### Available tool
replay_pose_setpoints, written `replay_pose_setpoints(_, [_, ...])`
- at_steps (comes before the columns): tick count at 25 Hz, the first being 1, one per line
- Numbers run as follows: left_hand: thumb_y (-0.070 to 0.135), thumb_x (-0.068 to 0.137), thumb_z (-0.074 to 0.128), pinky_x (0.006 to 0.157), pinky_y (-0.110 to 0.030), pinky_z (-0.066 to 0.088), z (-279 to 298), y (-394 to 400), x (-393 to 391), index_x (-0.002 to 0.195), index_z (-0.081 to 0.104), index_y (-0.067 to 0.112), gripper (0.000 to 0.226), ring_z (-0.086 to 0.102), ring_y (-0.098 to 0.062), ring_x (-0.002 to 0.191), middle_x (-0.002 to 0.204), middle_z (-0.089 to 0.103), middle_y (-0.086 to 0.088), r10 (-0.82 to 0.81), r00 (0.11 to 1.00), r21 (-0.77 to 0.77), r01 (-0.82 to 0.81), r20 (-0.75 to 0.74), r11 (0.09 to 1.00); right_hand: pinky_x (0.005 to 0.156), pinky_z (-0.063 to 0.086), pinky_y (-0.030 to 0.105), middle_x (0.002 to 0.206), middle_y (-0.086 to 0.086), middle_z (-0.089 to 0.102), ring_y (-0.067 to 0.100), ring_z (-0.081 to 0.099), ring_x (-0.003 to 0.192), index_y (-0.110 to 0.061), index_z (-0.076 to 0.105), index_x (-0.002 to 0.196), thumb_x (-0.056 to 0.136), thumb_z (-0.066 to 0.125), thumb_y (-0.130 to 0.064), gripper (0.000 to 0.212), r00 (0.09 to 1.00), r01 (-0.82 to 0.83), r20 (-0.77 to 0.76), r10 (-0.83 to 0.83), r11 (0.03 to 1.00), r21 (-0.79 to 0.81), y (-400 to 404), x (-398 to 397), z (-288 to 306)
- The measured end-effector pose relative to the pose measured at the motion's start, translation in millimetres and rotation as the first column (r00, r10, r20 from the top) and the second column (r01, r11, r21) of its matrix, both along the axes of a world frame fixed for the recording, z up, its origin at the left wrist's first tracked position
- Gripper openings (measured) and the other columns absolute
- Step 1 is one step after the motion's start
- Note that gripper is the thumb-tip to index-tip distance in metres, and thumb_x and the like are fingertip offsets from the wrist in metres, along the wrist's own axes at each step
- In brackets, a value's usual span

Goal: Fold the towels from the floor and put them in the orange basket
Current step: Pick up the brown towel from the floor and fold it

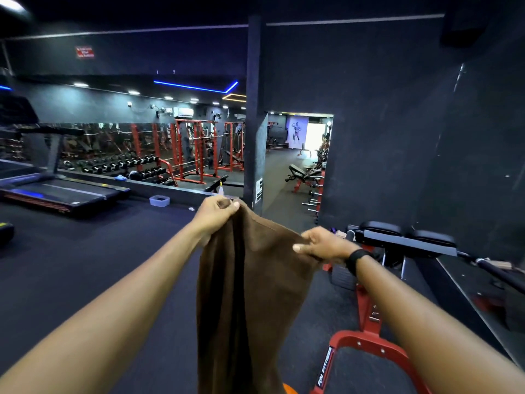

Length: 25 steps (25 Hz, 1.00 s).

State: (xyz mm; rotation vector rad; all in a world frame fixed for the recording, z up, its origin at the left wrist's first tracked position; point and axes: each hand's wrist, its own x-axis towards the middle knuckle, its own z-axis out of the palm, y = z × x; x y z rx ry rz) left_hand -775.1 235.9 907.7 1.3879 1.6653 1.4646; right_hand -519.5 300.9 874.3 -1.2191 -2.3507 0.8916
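Note:
A brown towel (250, 294) hangs in front of me, held up by its top edge and falling in long folds to the bottom of the view. My left hand (216, 214) pinches the towel's upper left corner, the higher of the two. Lower and to the right, my right hand (324, 244) grips the other top corner; a black band sits on that wrist. A small orange patch, the orange basket (289, 389), peeks out at the bottom edge just right of the towel; most of it is hidden.
A red-framed exercise bench (369, 331) with black pads stands close on my right. A treadmill (56, 191) sits at the left, with a small grey tub (159, 201) on the dark floor beyond. Dumbbell racks and red cages line the far side. A dark pillar (254, 123) rises ahead.

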Motion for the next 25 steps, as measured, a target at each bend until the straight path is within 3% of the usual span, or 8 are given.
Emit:
replay_pose_setpoints(4, [0.033, 0.074, 0.074, 0.061, -0.027, 0.049, -2, 1, 28, 0.109, 0.042, 0.006, 0.055, 0.059, -0.021, 0.077, 0.100, 0.057, -0.013, -0.034, 0.904, -0.256, 0.157, 0.425, 0.954, 0.037, 0.040, 0.020, 0.055, 0.003, 0.057, 0.007, 0.048, 0.039, -0.014, 0.046, 0.113, 0.091, 0.063, -0.007, 0.028, 0.891, 0.012, -0.445, -0.091, 0.984, -0.178, -24, -41, 26])
replay_pose_setpoints(6, [0.023, 0.068, 0.060, 0.060, -0.027, 0.047, -4, -1, 38, 0.088, 0.059, 0.001, 0.030, 0.057, -0.023, 0.063, 0.085, 0.060, -0.013, -0.129, 0.833, -0.252, 0.305, 0.538, 0.918, 0.039, 0.045, 0.023, 0.060, 0.006, 0.055, 0.007, 0.050, 0.040, -0.017, 0.046, 0.119, 0.093, 0.059, -0.006, 0.031, 0.828, -0.036, -0.548, -0.121, 0.963, -0.267, -30, -56, 31])
replay_pose_setpoints(9, [-0.010, 0.085, 0.033, 0.048, -0.023, 0.049, -12, -4, 54, 0.073, 0.061, 0.000, 0.032, 0.061, -0.015, 0.048, 0.063, 0.064, -0.010, -0.215, 0.803, -0.184, 0.371, 0.555, 0.910, 0.044, 0.054, 0.026, 0.054, 0.003, 0.058, 0.009, 0.056, 0.042, -0.010, 0.057, 0.101, 0.096, 0.052, -0.002, 0.011, 0.795, -0.040, -0.581, -0.174, 0.941, -0.336, -34, -65, 36])
replay_pose_setpoints(13, [-0.011, 0.085, 0.059, 0.041, -0.017, 0.045, -23, -1, 55, 0.078, 0.051, 0.010, 0.024, 0.060, -0.007, 0.046, 0.062, 0.064, -0.003, -0.121, 0.778, -0.073, 0.210, 0.616, 0.975, 0.052, 0.059, 0.030, 0.068, 0.013, 0.061, 0.011, 0.062, 0.046, 0.002, 0.061, 0.079, 0.093, 0.053, 0.004, 0.017, 0.734, 0.035, -0.618, -0.281, 0.925, -0.379, -33, -64, 36])
replay_pose_setpoints(17, [-0.011, 0.080, 0.066, 0.050, -0.015, 0.053, -30, -4, 47, 0.081, 0.056, 0.008, 0.021, 0.064, -0.003, 0.049, 0.053, 0.067, 0.005, -0.081, 0.701, -0.002, 0.116, 0.709, 0.993, 0.075, 0.059, 0.032, 0.079, 0.014, 0.069, 0.017, 0.070, 0.070, 0.006, 0.062, 0.098, 0.086, 0.050, 0.020, 0.022, 0.769, -0.096, -0.606, -0.201, 0.902, -0.420, -32, -51, 36])
replay_pose_setpoints(21, [-0.012, 0.078, 0.067, 0.062, -0.016, 0.055, -32, -9, 48, 0.086, 0.060, 0.008, 0.023, 0.068, -0.005, 0.061, 0.066, 0.072, 0.003, -0.129, 0.694, 0.058, 0.125, 0.708, 0.990, 0.077, 0.058, 0.032, 0.086, 0.016, 0.071, 0.015, 0.070, 0.071, -0.004, 0.067, 0.091, 0.081, 0.063, 0.014, 0.022, 0.902, -0.014, -0.431, -0.040, 0.992, -0.123, -33, -50, 30])
replay_pose_setpoints(23, [-0.010, 0.078, 0.068, 0.059, -0.015, 0.055, -33, -12, 51, 0.087, 0.060, 0.009, 0.023, 0.068, -0.004, 0.062, 0.070, 0.072, 0.002, -0.140, 0.724, 0.068, 0.128, 0.675, 0.989, 0.065, 0.060, 0.028, 0.075, 0.014, 0.072, 0.017, 0.068, 0.062, -0.011, 0.068, 0.076, 0.081, 0.074, -0.008, 0.008, 0.963, 0.077, -0.266, -0.046, 0.991, 0.108, -36, -52, 30])
replay_pose_setpoints(25, [-0.008, 0.077, 0.070, 0.052, -0.013, 0.051, -32, -13, 53, 0.088, 0.059, 0.009, 0.022, 0.067, -0.003, 0.059, 0.068, 0.072, 0.003, -0.154, 0.748, 0.081, 0.133, 0.645, 0.988, 0.048, 0.050, 0.017, 0.061, 0.003, 0.068, 0.009, 0.059, 0.046, -0.016, 0.066, 0.065, 0.080, 0.076, -0.024, 0.020, 0.991, 0.110, -0.103, -0.084, 0.953, 0.283, -39, -53, 31])
